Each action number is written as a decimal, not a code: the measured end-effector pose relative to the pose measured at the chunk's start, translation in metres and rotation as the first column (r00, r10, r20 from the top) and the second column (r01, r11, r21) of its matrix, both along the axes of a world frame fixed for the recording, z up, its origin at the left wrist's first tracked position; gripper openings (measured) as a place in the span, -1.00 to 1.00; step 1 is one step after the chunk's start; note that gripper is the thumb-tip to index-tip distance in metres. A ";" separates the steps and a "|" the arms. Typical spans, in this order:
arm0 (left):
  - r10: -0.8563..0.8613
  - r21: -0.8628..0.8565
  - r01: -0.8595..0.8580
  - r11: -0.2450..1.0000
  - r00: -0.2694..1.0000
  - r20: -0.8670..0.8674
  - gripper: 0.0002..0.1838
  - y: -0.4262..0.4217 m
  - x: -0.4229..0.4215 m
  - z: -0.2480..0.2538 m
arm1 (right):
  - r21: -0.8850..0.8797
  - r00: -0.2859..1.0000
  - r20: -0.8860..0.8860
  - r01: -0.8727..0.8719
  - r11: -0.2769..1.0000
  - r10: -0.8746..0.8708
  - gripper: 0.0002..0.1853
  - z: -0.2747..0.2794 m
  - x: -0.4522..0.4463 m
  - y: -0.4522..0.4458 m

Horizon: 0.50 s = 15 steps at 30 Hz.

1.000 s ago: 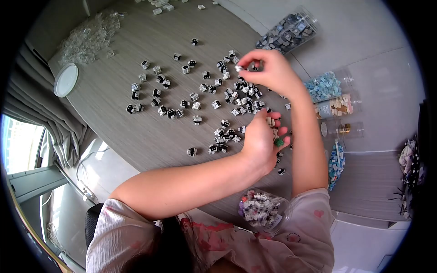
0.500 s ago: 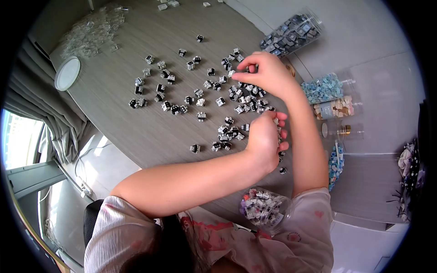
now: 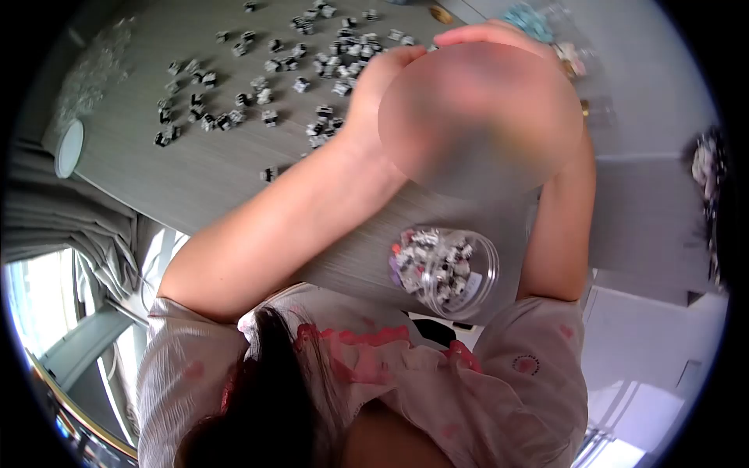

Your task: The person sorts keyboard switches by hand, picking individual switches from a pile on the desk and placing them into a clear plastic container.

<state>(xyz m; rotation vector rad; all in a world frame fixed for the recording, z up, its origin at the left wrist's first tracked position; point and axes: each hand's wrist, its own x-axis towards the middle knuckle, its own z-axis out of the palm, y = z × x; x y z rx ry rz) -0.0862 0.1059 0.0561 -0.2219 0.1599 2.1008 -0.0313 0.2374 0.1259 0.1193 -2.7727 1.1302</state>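
My left hand (image 3: 376,97) and my right hand (image 3: 499,35) are close together at the upper right of the table. A blurred patch covers most of both, so what they hold cannot be made out. Small black and white switches (image 3: 343,58) lie scattered over the table to the left of and beyond my left hand. Nearer my body, a clear open jar (image 3: 441,269) lies on its side with many white, black and coloured pieces in it.
A pale round lid (image 3: 69,148) lies at the table's left edge near a heap of clear pieces (image 3: 97,74). Jars with light blue pieces (image 3: 530,22) and cream pieces (image 3: 572,58) are at the upper right. A curtain (image 3: 70,207) hangs at left.
The view has shifted, so the table's contents appear higher and further left. My right hand has come from the switches towards my left hand, and both now sit close together.
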 end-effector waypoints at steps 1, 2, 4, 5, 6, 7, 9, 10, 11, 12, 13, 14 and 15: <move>0.044 -0.247 -0.043 0.968 0.999 -0.003 -0.77 0.005 0.000 0.006 | 0.108 0.993 -0.118 0.010 0.994 0.003 -0.81 0.003 0.007 0.003; -0.009 -0.208 0.001 0.978 0.999 -0.037 -0.78 0.004 0.002 0.006 | 0.006 0.986 -0.145 0.080 0.997 -0.078 -0.84 0.000 0.020 0.010; -0.096 -0.134 0.082 0.988 0.990 -0.102 -0.79 0.000 0.007 0.005 | -0.156 0.965 -0.192 0.152 0.976 -0.181 -0.82 -0.010 0.042 0.016; -0.110 -0.160 0.070 0.985 0.961 -0.253 -0.78 0.000 0.017 0.011 | -0.240 0.951 -0.208 0.176 0.955 -0.227 -0.81 -0.014 0.053 0.017; -0.122 -0.185 0.051 0.982 0.909 -0.399 -0.77 -0.004 0.033 0.024 | -0.311 0.937 -0.227 0.187 0.932 -0.264 -0.80 -0.018 0.061 0.016; -0.135 -0.208 0.025 0.978 0.835 -0.534 -0.75 -0.009 0.047 0.031 | -0.377 0.927 -0.221 0.205 0.903 -0.303 -0.80 -0.022 0.067 0.018; -0.246 -0.293 -0.049 0.955 0.422 -0.872 -0.70 -0.025 0.068 0.034 | -0.463 0.910 -0.212 0.228 0.856 -0.357 -0.80 -0.031 0.072 0.019; -0.011 -0.030 -0.276 0.961 0.071 -0.997 -0.73 -0.018 0.080 0.023 | -0.484 0.903 -0.212 0.235 0.843 -0.373 -0.80 -0.035 0.075 0.020; 0.025 0.083 -0.312 0.946 -0.188 -0.982 -0.76 -0.019 0.089 0.015 | -0.463 0.902 -0.222 0.238 0.854 -0.371 -0.80 -0.041 0.077 0.021; 0.066 0.222 -0.334 0.916 -0.420 -0.905 -0.79 -0.019 0.099 0.009 | -0.443 0.901 -0.234 0.235 0.865 -0.365 -0.80 -0.048 0.076 0.021; -0.031 0.142 -0.300 0.943 -0.506 -0.862 -0.82 -0.029 0.107 0.011 | -0.424 0.901 -0.244 0.234 0.875 -0.359 -0.79 -0.054 0.074 0.020; -0.172 0.032 -0.311 0.950 -0.605 -0.777 -0.85 -0.038 0.111 0.015 | -0.430 0.913 -0.227 0.218 0.876 -0.338 -0.79 -0.058 0.071 0.018; -0.173 0.063 -0.310 0.949 -0.675 -0.717 -0.85 -0.039 0.112 0.014 | -0.443 0.921 -0.219 0.200 0.874 -0.322 -0.79 -0.058 0.071 0.016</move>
